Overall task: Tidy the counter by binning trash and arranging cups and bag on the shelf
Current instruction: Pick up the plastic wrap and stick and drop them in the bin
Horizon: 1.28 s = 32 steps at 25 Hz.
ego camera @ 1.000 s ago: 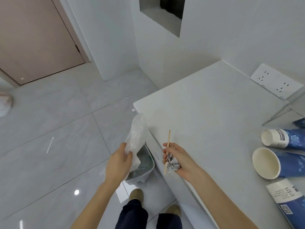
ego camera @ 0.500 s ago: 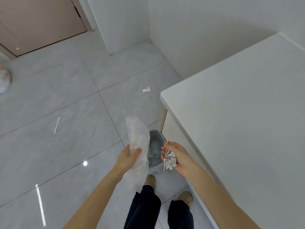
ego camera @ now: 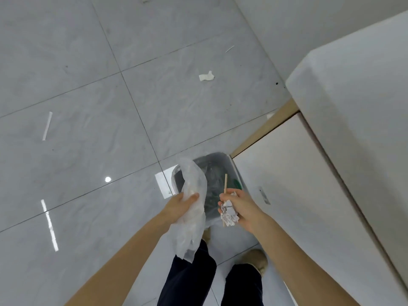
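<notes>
Trash fills both hands above a small grey bin (ego camera: 227, 164) standing on the floor against the cabinet. Left hand (ego camera: 180, 204) grips a crumpled clear plastic bag (ego camera: 192, 208) hanging partly outside the rim; right hand (ego camera: 239, 205) clutches a paper wad (ego camera: 228, 214) and wooden stick (ego camera: 225, 183). Best, I judge, to centre each over the opening, then let go.

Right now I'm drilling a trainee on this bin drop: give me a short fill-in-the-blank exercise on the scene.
1. The left hand grips a clear plastic ____.
2. The right hand holds crumpled paper and a wooden ____.
3. Both hands hover above the ____, which stands on the floor beside the cabinet.

Missing words: bag; stick; bin
</notes>
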Each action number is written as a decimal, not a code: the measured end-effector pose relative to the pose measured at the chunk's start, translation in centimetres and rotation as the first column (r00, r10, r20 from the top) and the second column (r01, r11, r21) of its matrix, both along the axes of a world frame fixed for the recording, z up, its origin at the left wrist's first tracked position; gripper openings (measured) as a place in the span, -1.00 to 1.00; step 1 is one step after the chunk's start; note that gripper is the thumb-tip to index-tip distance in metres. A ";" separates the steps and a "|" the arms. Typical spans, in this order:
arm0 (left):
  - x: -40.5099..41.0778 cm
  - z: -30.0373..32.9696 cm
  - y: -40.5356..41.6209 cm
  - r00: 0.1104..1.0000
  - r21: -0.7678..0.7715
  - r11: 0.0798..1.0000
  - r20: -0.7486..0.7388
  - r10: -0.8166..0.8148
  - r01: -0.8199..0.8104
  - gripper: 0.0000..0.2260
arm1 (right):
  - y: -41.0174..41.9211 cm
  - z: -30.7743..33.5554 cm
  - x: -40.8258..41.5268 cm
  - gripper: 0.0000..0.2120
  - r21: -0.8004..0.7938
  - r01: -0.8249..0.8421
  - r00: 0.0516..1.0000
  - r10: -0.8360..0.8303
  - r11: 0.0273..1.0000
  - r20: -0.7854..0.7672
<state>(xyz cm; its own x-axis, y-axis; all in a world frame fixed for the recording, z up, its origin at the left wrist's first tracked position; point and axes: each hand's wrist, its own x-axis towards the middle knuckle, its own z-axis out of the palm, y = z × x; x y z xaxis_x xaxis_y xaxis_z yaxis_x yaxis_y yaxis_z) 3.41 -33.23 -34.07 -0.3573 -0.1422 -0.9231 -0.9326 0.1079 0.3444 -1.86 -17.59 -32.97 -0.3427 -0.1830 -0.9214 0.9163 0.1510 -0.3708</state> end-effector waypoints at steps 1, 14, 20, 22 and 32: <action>0.0 -1.9 -0.2 1.000 0.012 1.000 0.028 -0.014 0.013 -0.49 | -0.4 -1.8 -0.1 -0.79 0.021 -0.042 0.999 0.041 0.999 0.015; -2.0 -7.1 -0.4 0.995 0.123 0.988 0.028 -0.095 0.091 -0.44 | -2.0 -10.1 -0.9 -0.28 0.250 -0.229 0.974 0.222 0.941 0.056; -1.5 -5.4 0.0 0.992 0.046 0.996 -0.103 -0.074 0.079 -0.57 | -0.7 -9.5 -0.5 -0.50 0.301 -0.225 0.966 0.254 0.927 -0.059; -1.2 -5.3 0.1 0.991 0.021 0.995 -0.098 -0.091 0.093 -0.57 | -0.7 -8.8 -0.2 -0.56 0.310 -0.270 0.945 0.312 0.912 -0.096; -0.7 1.1 -0.9 0.707 -0.369 0.664 -0.026 -0.706 0.650 -0.43 | -1.2 -0.7 1.1 -0.45 0.583 -0.575 0.535 0.803 0.574 -0.263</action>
<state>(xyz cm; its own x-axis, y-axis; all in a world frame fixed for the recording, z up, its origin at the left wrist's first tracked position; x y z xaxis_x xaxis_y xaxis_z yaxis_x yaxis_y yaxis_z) 2.73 -34.15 -32.98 -0.6015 -0.0677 -0.7960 -0.4941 0.8145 0.3041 -0.75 -18.82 -33.67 -0.6486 -0.2325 -0.7248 0.1735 0.8819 -0.4382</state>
